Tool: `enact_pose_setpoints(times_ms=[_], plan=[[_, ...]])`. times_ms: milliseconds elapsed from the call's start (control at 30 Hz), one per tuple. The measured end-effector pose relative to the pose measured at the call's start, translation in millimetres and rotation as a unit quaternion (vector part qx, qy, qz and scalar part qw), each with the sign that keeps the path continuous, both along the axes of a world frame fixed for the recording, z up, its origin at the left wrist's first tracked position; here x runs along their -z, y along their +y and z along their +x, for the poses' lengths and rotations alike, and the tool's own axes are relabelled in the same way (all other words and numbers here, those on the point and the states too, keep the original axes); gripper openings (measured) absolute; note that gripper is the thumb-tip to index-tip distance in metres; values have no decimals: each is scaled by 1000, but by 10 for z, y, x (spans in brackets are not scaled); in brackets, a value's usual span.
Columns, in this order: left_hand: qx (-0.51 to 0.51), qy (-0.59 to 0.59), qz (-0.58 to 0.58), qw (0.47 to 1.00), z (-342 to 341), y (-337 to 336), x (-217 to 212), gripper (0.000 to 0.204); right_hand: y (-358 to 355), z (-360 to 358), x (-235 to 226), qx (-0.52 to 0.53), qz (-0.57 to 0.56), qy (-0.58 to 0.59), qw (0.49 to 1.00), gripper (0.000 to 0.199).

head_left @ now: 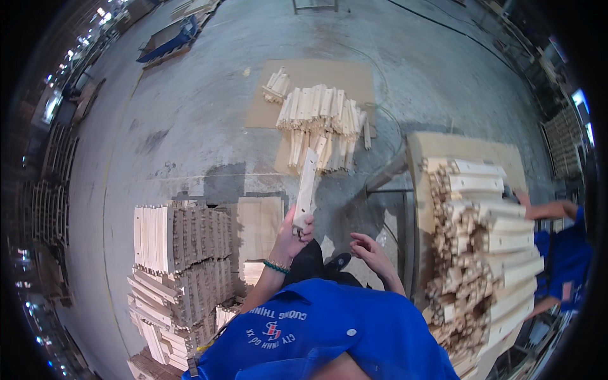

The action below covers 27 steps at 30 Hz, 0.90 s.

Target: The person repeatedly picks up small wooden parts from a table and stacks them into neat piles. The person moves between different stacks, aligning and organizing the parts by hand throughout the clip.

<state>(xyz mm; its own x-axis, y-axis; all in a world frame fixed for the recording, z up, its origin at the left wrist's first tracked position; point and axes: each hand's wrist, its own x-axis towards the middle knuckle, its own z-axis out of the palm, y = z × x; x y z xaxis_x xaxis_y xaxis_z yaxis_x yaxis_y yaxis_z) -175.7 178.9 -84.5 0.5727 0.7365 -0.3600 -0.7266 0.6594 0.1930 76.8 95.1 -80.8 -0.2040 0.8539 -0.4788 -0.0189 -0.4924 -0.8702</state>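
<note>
Left hand [296, 233] grips a wooden slat [306, 185] upright by its lower end, fingers closed around it. Right hand [372, 252] hangs open, empty, just beside it.

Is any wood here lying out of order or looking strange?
Mostly tidy. The floor pile on the cardboard sheet is loose, with some pieces askew. The stack at right has uneven ends. The left hand holds one wooden piece; no damage visible.
</note>
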Motion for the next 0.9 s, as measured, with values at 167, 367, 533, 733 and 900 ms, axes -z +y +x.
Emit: enact_pose_setpoints(times_ms=[167,367,533,733,900], plan=[[-98,106,-163,976,-241,1283,684,34,735,54,322,4,-20,-68,997,42],[-93,208,-329,916,-484,3039,1560,31,1463,171,911,33,-191,-168,967,42],[-72,322,-311,891,-650,4441,2117,29,1628,174,1194,183,-323,-155,915,46],[-59,357,-304,881,-709,5868,2580,23,1569,12,1244,253,-443,-96,855,49],[-80,360,-228,901,-769,6906,2771,30,1934,-140,1183,194,-444,-110,868,50]])
